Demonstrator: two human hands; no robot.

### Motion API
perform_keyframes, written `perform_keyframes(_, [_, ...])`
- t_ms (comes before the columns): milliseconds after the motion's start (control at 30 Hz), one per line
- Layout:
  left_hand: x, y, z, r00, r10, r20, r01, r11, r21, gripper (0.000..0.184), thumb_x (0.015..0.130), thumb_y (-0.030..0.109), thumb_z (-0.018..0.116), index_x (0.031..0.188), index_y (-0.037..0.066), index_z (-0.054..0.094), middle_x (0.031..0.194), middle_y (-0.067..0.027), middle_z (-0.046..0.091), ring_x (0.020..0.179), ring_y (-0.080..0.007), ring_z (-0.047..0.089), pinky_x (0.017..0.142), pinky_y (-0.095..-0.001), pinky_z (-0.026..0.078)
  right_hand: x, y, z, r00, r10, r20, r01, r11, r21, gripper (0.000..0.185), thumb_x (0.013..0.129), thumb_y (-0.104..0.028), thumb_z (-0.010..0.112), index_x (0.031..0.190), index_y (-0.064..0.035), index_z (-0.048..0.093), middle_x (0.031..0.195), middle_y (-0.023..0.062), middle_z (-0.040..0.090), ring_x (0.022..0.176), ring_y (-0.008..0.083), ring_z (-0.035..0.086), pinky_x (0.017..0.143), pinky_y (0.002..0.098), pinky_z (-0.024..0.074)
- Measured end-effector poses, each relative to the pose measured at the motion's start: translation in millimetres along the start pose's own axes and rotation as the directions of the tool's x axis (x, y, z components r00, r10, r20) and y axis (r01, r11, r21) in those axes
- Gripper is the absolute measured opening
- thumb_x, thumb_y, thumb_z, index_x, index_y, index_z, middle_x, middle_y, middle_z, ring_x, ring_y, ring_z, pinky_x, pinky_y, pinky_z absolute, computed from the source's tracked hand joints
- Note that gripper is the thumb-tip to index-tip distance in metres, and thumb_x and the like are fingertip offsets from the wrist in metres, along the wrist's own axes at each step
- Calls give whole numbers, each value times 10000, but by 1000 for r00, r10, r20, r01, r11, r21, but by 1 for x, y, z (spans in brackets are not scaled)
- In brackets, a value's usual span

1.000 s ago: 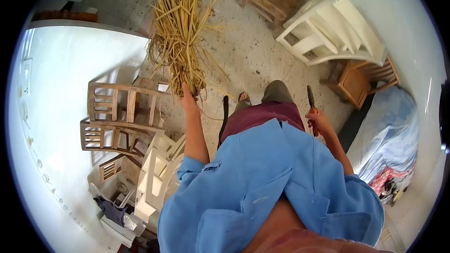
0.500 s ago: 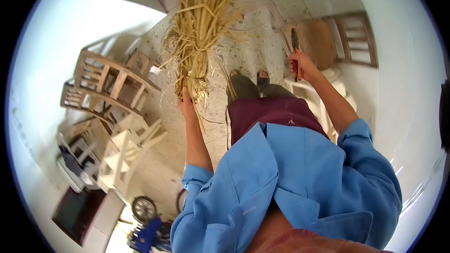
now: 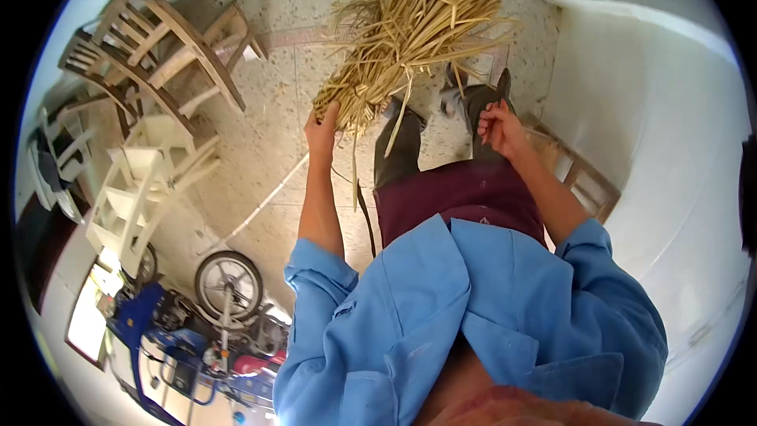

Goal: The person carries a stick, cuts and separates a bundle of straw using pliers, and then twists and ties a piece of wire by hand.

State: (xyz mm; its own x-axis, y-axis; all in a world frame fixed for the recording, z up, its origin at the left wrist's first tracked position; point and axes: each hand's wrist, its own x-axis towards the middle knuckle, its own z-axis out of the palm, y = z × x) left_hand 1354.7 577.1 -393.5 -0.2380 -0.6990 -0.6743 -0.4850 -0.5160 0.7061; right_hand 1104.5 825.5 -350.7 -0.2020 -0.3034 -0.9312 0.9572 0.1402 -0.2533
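Straw bundle [image 3: 418,39], far centre; near end clamped in fingers of left hand [image 3: 321,132]. Right hand [image 3: 502,132], at right: fingers closed round dark tool [image 3: 504,85]. Likely hazards: stalks shedding if left grip slackens; tool catching trousers [image 3: 398,148] if right wrist dips.

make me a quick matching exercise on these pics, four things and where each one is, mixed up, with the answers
Things
1. straw bundle
2. knife
3. shirt
4. motorcycle

Places
A. worn on the person's upper body
B. in the right hand
C. at the lower left of the picture
D. gripped at one end by the left hand

Pairs: 1-D, 2-B, 3-A, 4-C
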Motion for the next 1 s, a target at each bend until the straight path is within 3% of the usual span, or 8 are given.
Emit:
perform_keyframes(200, [63, -52, 34, 1000, 19, 15, -17, 992, -127, 449, 735, 290, 675, 1024, -36, 567, 889, -91, 618, 764, -120, 559, 664, -260, 445, 77, -21, -4, 986, 164, -4, -147, 870, -471, 107, 737, -19, 511, 764, -86, 432, 610, 34, 459, 516, 159, 471, 509, 294, 413])
perform_keyframes(300, [115, -96, 48, 1000, -1, -22, 0, 999, -46, 575, 687, 385, 693, 1029, -56, 556, 871, -125, 620, 747, -160, 575, 666, -283, 454, 125, -27, -18, 986, 164, 32, -61, 531, -845, 72, 712, -61, 511, 733, -74, 444, 562, 38, 452, 496, 151, 476, 477, 279, 403])
perform_keyframes(500, [248, -189, 109, 991, -19, -131, 32, 995, 96, 732, 634, 469, 701, 1091, -73, 520, 961, -194, 607, 867, -242, 590, 759, -320, 444, 215, -96, 6, 920, 385, 73, 14, 155, -988, 165, 688, -30, 497, 842, -41, 437, 668, 43, 487, 541, 130, 490, 434, 259, 399])
perform_keyframes(600, [276, -204, 129, 996, -42, -74, 49, 995, 90, 739, 642, 454, 701, 1113, -79, 501, 985, -193, 601, 890, -254, 587, 777, -320, 443, 226, -109, 44, 929, 369, 5, -44, 124, -991, 284, 678, -13, 484, 959, -17, 444, 792, 72, 508, 653, 150, 533, 504, 265, 443])
perform_keyframes(667, [288, -229, 140, 997, 40, -59, -38, 999, 38, 719, 652, 447, 701, 1120, -59, 496, 982, -176, 606, 881, -251, 591, 767, -321, 446, 225, -117, 53, 921, 365, 134, -15, 379, -925, 437, 655, -15, 490, 1087, 6, 421, 880, 107, 513, 810, 194, 550, 642, 290, 470])
perform_keyframes(700, [289, -244, 147, 998, 32, -55, -30, 999, 35, 719, 652, 447, 701, 1120, -59, 496, 982, -176, 606, 881, -251, 591, 767, -321, 446, 225, -120, 60, 922, 367, 125, -24, 377, -926, 437, 655, -15, 490, 1087, 6, 421, 880, 107, 513, 810, 194, 550, 642, 290, 470])
perform_keyframes(767, [282, -270, 162, 965, -1, -264, 74, 961, 265, 671, 662, 440, 701, 1116, -14, 505, 948, -139, 622, 844, -230, 599, 739, -321, 451, 221, -122, 73, 909, 353, 223, 36, 466, -884, 531, 634, -36, 501, 1150, 21, 391, 912, 140, 521, 916, 237, 537, 761, 328, 453])
perform_keyframes(1000, [240, -286, 179, 999, 3, -32, 1, 993, 118, 684, 674, 439, 689, 1132, -25, 481, 950, -141, 620, 854, -236, 598, 732, -338, 454, 202, -110, 75, 859, 406, 312, 78, 499, -863, 470, 669, -25, 471, 1131, 25, 401, 896, 120, 521, 851, 199, 536, 728, 309, 440])
